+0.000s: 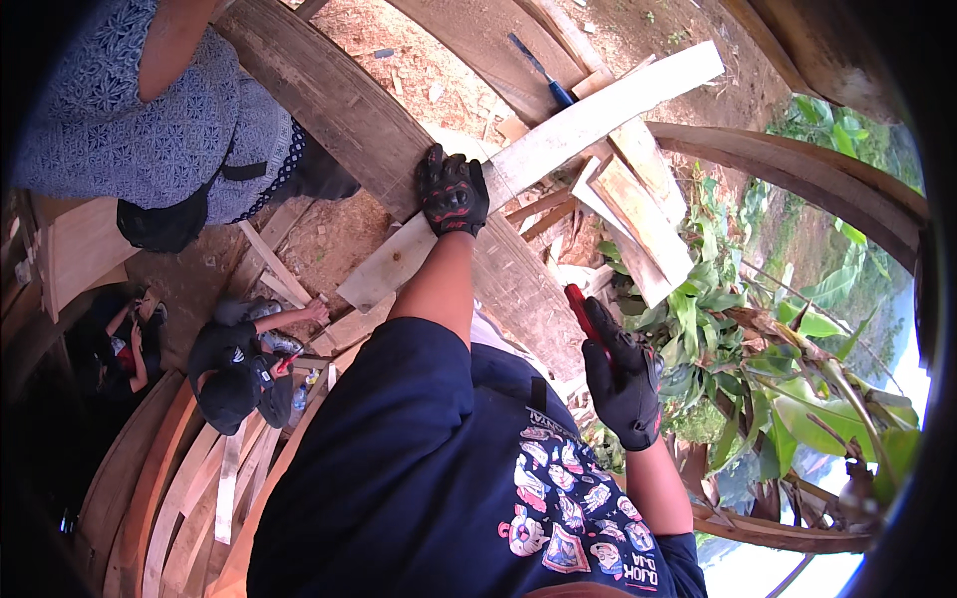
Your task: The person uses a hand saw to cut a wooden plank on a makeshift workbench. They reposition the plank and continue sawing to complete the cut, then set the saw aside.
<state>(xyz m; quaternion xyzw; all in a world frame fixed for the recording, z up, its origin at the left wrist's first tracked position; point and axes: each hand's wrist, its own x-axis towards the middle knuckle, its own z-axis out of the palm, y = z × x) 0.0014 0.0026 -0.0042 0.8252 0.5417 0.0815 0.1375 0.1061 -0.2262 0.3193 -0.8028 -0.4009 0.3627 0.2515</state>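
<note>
My left hand (454, 189), in a black glove with red marks, presses down with curled fingers on a pale plank (608, 120). That plank lies slantwise across a wide, dark, weathered board (334, 95). My right hand (626, 389), gloved alike, is closed around a slim red tool (577, 307) beside the board's near end; its kind is hard to make out. Beyond the plank, a chisel (559, 93) with a blue handle rests on wood.
Short offcuts (638, 219) are stacked under the plank's right part. A person in patterned blue clothing (179, 130) is at the upper left. Another person in a black cap (231, 384) works lower left, near curved timbers (159, 478). Leafy plants (797, 399) grow at right.
</note>
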